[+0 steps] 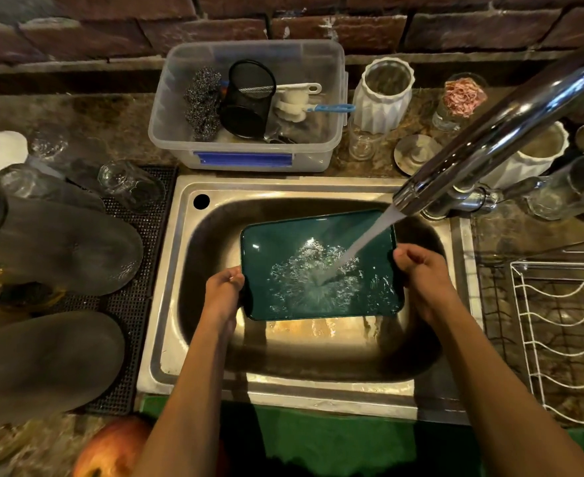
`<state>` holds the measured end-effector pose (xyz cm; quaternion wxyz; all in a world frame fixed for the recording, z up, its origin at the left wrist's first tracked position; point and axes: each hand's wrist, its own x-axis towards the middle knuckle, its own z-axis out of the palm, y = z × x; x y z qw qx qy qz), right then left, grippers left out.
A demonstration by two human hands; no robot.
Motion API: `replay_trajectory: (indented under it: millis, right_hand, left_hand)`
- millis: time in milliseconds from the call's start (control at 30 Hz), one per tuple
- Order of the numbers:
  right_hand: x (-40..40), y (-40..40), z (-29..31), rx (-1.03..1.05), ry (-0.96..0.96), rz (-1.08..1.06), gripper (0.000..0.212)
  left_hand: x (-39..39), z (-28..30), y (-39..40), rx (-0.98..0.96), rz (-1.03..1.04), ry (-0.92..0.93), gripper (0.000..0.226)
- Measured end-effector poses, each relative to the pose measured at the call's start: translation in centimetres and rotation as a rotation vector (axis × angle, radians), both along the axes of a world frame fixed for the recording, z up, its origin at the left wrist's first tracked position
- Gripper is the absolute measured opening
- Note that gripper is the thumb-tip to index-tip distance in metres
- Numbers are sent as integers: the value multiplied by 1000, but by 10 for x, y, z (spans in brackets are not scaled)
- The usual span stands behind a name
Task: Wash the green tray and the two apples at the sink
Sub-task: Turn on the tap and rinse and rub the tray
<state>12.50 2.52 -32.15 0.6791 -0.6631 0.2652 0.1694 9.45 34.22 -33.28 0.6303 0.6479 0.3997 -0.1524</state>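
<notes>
The green tray [321, 266] is held over the basin of the sink [166, 304], between the two hands and clear of the sink's floor. The left hand [223, 290] grips the tray's left edge near its front corner, fingers curled round the rim; the right hand [421, 270] is closed on the tray's right edge about halfway along it. Both hands sit at the sides of the tray, so its whole upper face shows between them. The tray is a dark green rectangle with rounded corners and a low raised rim, glossy and wet. Water from the tap [483, 139], which reaches in over the sink from its right rear corner, falls in a slanting stream and strikes the tray a little right of its middle, spreading into a bright ring of splashes and droplets. One apple [111, 449], red and yellow, lies on the counter in front of the sink's left front corner, partly hidden by the left forearm. A second apple cannot be made out.
</notes>
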Motion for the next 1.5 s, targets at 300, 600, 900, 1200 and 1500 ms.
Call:
replay_trajectory:
  millis: [300,600,900,1200,1500]
  right_hand:
    - [18,-5,18,-126,-39,107,27]
    - [-3,-11,-1,-176,88,54,26]
    - [-26,2,-18,-114,210,-5,28]
    - [-27,6,-18,-50,211,-17,30]
    - [-11,7,0,-56,65,32,29]
  left_hand:
    - [-1,-6,-15,-68,16,84,29]
    - [7,1,-7,-90,18,12,25]
    - [12,31,-1,-47,-99,-171,31]
    - [9,40,3,10,-97,-189,31]
    - [-7,3,9,-17,58,-7,30]
